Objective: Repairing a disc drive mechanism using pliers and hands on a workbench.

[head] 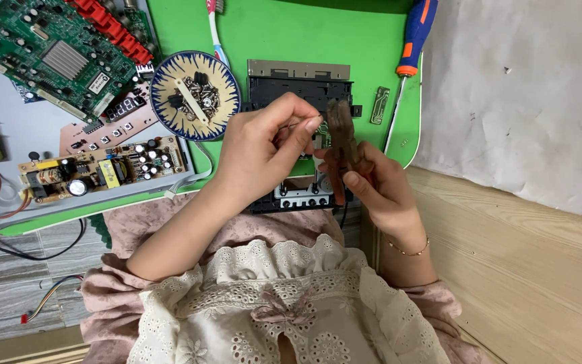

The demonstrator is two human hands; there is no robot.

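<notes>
Bare green mat (284, 37) above black chassis (299, 91) passable; screw dish (195, 95) blocks left, screwdriver (409, 50) right.

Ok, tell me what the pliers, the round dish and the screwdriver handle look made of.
Pliers: dull brown metal, seemingly rusted, no shine. Round dish: likely glazed ceramic, judging by the painted blue rim and cream centre. Screwdriver handle: moulded plastic or rubber, smooth blue with orange bands.

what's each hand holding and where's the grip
Right hand grips brown pliers by the handles; left hand pinches something thin at the fingertips, too small to identify.
</notes>
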